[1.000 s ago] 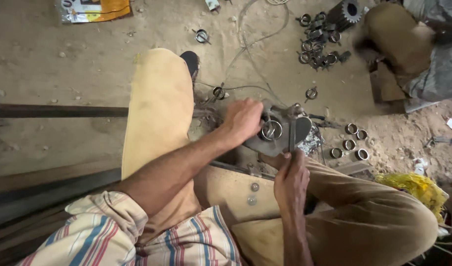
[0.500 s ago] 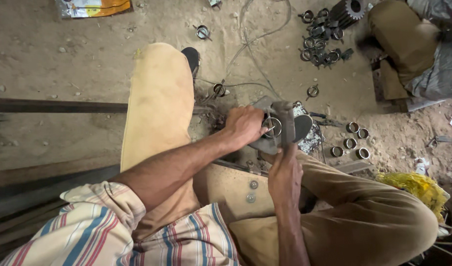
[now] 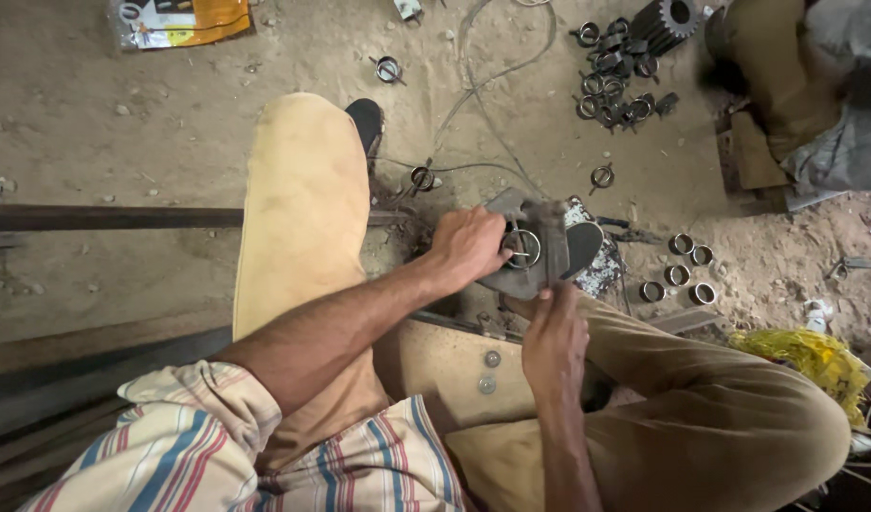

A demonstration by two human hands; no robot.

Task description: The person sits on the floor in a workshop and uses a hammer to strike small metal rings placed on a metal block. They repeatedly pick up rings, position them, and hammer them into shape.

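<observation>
Gripping a grey metal part, the left hand has its fingers curled over the part's near-left edge, thumb side toward a steel ring that sits on the part's face. Hand is clamped on the part; ring touches or lies just beside the fingertips. Right hand comes up from below, fingers closed together around a dark upright tool that stands just right of the ring; cannot tell what kind of tool, nor whether its end touches the ring. Part sits low, between the person's knees, just above a tan board with two round washers on it. A black sandal shows just behind the part on the right.

Person seated on dirt floor, tan trousers, striped shirt sleeve on the left arm. Left leg stretched forward, dark shoe at its end.

Around: three short rings in a cluster on the ground right of the part, near but apart. Pile of more rings with a black gear well apart at top right. Single rings scattered near a thin wire. Long dark bar across the left. Yellow cloth at right edge. Printed packet at top left.
</observation>
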